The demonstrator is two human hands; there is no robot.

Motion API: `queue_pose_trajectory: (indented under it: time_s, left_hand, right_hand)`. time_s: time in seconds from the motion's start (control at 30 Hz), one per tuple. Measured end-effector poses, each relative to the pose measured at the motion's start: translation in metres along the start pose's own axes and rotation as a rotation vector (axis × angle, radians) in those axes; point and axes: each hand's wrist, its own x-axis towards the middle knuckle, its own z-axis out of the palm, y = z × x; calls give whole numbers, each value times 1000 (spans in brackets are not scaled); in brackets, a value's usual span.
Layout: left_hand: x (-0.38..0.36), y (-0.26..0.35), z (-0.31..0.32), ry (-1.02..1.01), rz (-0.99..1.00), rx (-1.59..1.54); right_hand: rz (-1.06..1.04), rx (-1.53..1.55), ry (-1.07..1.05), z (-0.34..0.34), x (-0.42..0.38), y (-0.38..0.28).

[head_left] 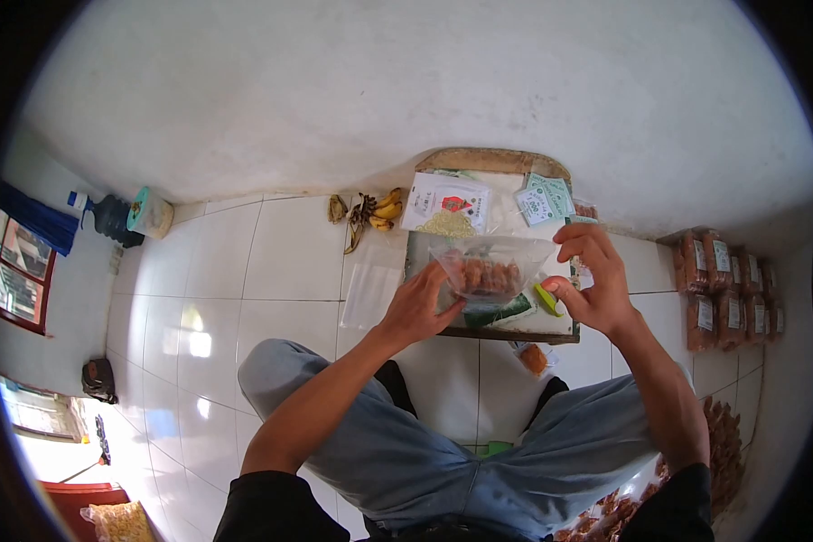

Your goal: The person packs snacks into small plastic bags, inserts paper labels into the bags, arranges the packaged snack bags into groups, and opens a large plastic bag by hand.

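Observation:
A clear plastic bag [488,273] with reddish-brown snack pieces inside is over the low table [537,334]. My left hand [415,305] grips the bag's left side, with some fingers hidden behind the plastic. At the bag's right corner is my right hand [596,285], its thumb and fingers curved but apart, with nothing visible between them. Just below that corner lies a bright green object [547,300], partly covered by the bag. Behind the bag, a white printed packet [434,200] and several green-and-white labels [546,199] rest on the table.
Bananas [387,210] lie on the tiled floor left of the table, near clear plastic sheets or bags [370,287]. Filled, labelled packs [727,289] stand stacked at right. A small orange-brown packet [533,359] is between my feet. Loose brown pieces [723,452] spread at lower right.

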Motion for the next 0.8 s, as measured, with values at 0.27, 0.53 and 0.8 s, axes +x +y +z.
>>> queue_pose_trajectory:
  time_s: [0.27, 0.53, 0.8]
  left_hand:
    - [1, 3, 2, -78, -125, 41]
    - [-3, -11, 13, -183, -168, 165]
    - [6, 3, 4, -132, -276, 3]
  right_hand:
    - [-161, -315, 37, 41, 51, -58]
    - [-175, -394, -3, 80, 69, -63]
    - [-132, -146, -104, 66, 74, -45]
